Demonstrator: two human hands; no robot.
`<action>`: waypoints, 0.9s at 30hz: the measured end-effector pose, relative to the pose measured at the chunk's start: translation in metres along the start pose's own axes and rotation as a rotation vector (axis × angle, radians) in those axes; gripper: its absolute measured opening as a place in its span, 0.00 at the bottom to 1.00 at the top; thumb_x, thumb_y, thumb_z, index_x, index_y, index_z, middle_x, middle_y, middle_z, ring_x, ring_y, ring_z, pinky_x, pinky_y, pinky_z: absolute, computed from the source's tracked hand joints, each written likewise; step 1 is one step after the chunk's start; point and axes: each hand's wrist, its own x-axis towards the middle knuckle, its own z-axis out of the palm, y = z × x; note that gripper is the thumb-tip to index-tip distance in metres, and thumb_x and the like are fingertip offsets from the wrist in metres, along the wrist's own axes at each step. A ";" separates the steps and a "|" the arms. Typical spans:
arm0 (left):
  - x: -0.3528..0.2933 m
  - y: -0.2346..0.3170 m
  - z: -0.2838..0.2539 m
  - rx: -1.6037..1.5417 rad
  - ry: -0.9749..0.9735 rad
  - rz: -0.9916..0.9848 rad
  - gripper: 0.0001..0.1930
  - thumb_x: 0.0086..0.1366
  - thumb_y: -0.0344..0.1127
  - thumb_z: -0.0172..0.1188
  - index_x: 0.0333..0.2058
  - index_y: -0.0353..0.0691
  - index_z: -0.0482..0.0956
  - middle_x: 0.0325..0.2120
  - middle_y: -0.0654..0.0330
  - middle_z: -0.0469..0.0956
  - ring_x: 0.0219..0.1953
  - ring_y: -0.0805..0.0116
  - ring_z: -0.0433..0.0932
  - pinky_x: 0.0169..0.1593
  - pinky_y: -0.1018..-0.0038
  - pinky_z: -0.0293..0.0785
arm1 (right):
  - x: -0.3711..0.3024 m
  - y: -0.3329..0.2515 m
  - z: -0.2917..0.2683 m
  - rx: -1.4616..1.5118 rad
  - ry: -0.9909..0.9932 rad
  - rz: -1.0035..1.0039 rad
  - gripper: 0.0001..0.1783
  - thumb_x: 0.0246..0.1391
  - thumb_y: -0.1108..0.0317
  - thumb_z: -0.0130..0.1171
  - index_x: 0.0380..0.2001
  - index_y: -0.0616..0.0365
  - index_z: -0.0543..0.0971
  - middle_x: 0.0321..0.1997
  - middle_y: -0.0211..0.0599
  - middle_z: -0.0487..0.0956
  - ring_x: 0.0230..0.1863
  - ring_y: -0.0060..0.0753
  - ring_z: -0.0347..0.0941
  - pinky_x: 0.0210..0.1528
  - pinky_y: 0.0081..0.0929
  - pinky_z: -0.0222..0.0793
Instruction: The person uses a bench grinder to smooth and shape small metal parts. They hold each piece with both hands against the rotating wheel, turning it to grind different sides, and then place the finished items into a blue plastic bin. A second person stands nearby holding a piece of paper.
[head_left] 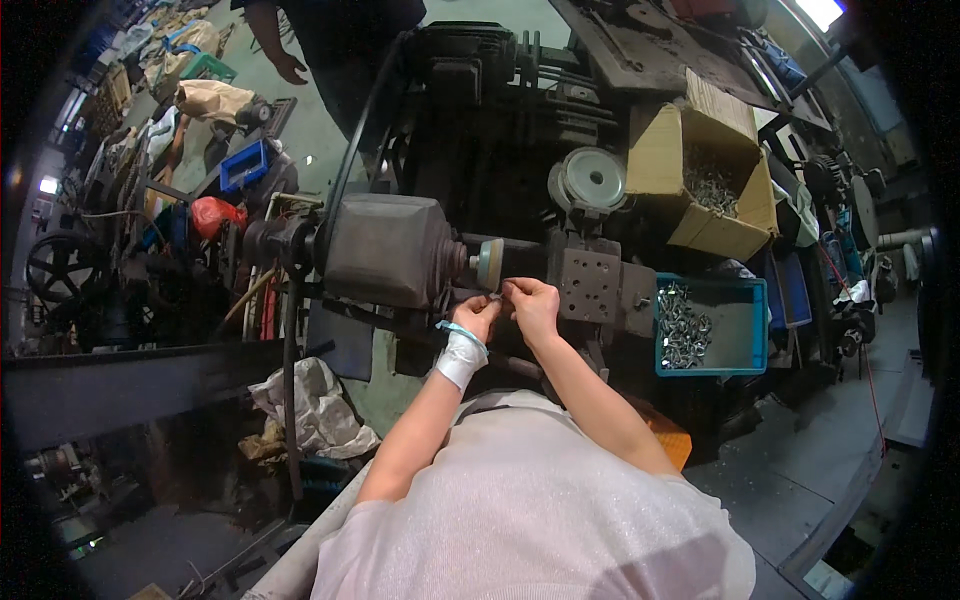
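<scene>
Just beyond a pale, short-sleeved top, two bare hands meet at the front of a grease-dark machine. The left hand (478, 314), its wrist wrapped in a white band (461, 360) and a light-blue strip (466, 335), has its fingers bent and drawn together; the right hand (534, 308) curls in beside it, thumb and forefinger close. Whether either pinches a part is too small to tell. Just past the fingertips, a banded, pale-green and tan wheel (489, 264) stands on the shaft of a dark motor housing (388, 250). Right of the hands lies a drilled metal block (589, 284), and farther right a teal tray (761, 330) with shiny metal pieces (684, 335) gathered along its left side. Beyond are a round metal disc (594, 179), an open cardboard box (655, 160) and, at the top, another person in dark clothes (345, 40).
</scene>
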 end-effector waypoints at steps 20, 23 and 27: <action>-0.017 -0.002 -0.020 -0.650 -0.290 -0.307 0.13 0.62 0.40 0.44 0.37 0.37 0.69 0.26 0.62 0.72 0.24 0.75 0.69 0.21 0.81 0.63 | -0.013 -0.015 -0.026 0.602 -0.264 0.249 0.06 0.42 0.70 0.54 0.26 0.59 0.74 0.20 0.28 0.72 0.18 0.20 0.65 0.19 0.17 0.60; -0.021 -0.004 -0.026 -0.879 -0.357 -0.403 0.15 0.64 0.39 0.38 0.42 0.35 0.65 0.32 0.55 0.72 0.30 0.67 0.72 0.26 0.77 0.68 | -0.024 -0.032 -0.038 0.843 -0.463 0.443 0.04 0.42 0.73 0.53 0.26 0.58 0.75 0.19 0.30 0.73 0.17 0.21 0.64 0.19 0.18 0.59; -0.014 -0.019 -0.030 -0.910 -0.359 -0.378 0.15 0.63 0.38 0.39 0.42 0.35 0.66 0.35 0.53 0.73 0.35 0.63 0.73 0.33 0.70 0.72 | -0.039 -0.034 -0.027 0.047 -0.441 0.033 0.07 0.40 0.72 0.57 0.26 0.62 0.77 0.19 0.33 0.75 0.21 0.24 0.68 0.26 0.21 0.65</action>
